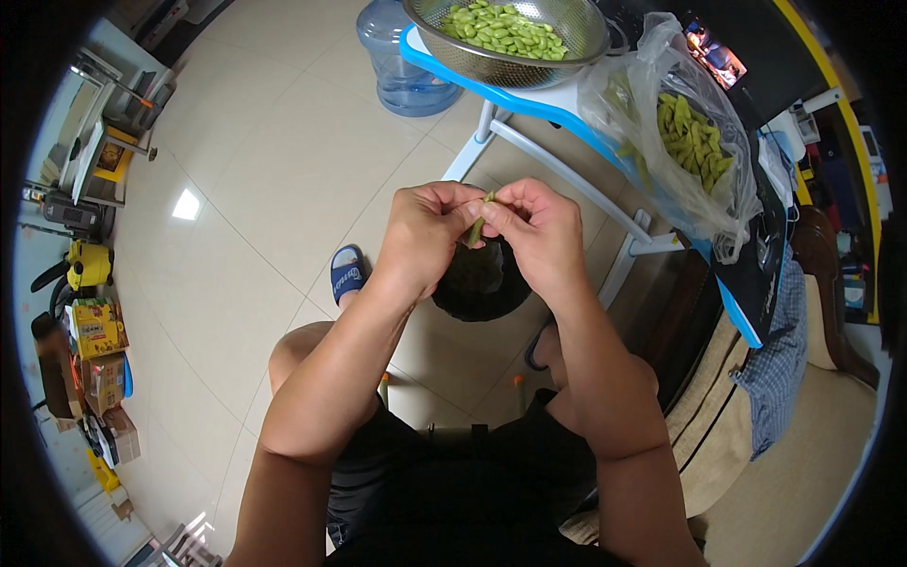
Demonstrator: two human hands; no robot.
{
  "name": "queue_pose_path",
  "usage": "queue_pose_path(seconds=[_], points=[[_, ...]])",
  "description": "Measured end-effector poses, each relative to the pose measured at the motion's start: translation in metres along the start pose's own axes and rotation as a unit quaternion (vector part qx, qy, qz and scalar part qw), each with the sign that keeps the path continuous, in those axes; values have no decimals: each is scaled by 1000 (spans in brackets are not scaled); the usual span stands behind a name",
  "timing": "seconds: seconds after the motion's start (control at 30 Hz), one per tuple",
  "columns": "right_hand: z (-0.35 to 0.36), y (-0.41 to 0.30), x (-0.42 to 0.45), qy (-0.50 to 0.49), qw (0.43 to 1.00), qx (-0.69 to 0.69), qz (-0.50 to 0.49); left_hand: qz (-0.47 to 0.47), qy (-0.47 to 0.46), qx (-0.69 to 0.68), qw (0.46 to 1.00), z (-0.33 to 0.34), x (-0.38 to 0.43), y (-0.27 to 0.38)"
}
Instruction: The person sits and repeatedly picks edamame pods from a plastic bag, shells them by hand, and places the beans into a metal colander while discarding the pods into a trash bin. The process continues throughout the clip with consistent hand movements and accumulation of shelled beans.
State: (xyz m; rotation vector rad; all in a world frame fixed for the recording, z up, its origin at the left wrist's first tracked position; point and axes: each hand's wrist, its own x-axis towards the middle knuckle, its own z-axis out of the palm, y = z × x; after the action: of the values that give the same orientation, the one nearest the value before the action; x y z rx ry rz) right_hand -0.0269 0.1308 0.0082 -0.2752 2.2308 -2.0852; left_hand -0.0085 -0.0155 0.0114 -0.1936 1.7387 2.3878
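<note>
Between my fingertips is a green bean pod [477,231], probably edamame, pinched from both sides. My left hand [427,225] grips it from the left and my right hand [542,225] from the right, the thumbs meeting over it. Directly below my hands, a black bin [482,312] stands on the floor between my feet; its contents are too dark to make out. A perforated metal colander [510,74] at the top holds many shelled green beans [503,32]. Unshelled pods [691,142] fill a clear plastic bag [606,92] to the right of it.
The colander and bag rest on a white folding table with a blue edge [524,106]. A large blue water bottle [407,78] stands beside it. At right are a lit screen [714,53], a checked cloth [776,383] and a beige sofa [815,439]. Boxes [99,329] line the left wall.
</note>
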Motion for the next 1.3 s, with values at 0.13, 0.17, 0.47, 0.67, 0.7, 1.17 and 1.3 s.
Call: queue_pose_path(seconds=[0.13,0.17,0.47,0.67,0.7,1.17,1.3], points=[[1,-2,-4,11,998,-60,-1,-29,10,-42,999,-3,0,1],[1,-1,-4,10,996,-87,-17,-34,10,-49,998,-4,0,1],[0,1,-5,5,973,-225,-58,-49,18,-8,999,1,2,0],[0,-6,-4,-4,978,-209,-16,-3,34,82,996,1,4,-2],[1,-6,-5,-3,978,-207,-4,-2,38,87,996,1,4,-3],[-2,5,-4,-13,992,-125,14,10,32,56,998,2,3,-4],[-1,-1,-3,1,990,-139,25,14,28,49,998,3,3,-3]])
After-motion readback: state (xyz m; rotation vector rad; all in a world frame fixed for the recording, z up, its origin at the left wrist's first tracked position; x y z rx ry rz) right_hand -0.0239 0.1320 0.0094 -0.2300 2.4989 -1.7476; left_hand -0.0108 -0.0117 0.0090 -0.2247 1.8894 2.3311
